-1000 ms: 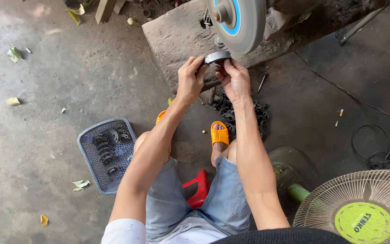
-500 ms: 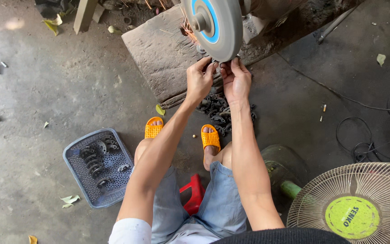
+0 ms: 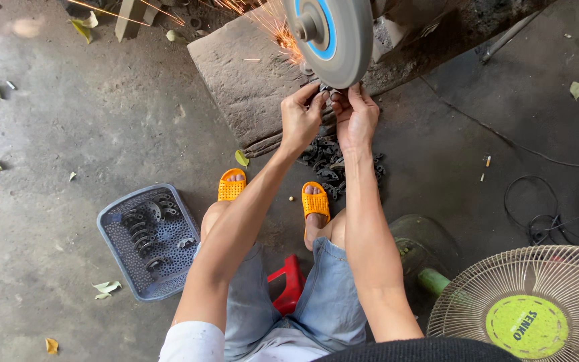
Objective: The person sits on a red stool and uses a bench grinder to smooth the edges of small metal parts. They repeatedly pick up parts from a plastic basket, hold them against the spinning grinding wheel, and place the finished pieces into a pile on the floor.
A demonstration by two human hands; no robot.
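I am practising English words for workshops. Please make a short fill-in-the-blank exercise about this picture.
1. Both hands, left hand and right hand, press a small metal part against the grinding ____.
2. Bright ____ fly to the upper left.
3. The grey basket holds dark metal ____.
4. The person's slippers are ____.

Answers: wheel; sparks; parts; orange

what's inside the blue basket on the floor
The blue basket holds a loose handful of dark curved metal pieces towards its far end. The near end is bare mesh. Nothing covers it, though stacked pieces hide those beneath.
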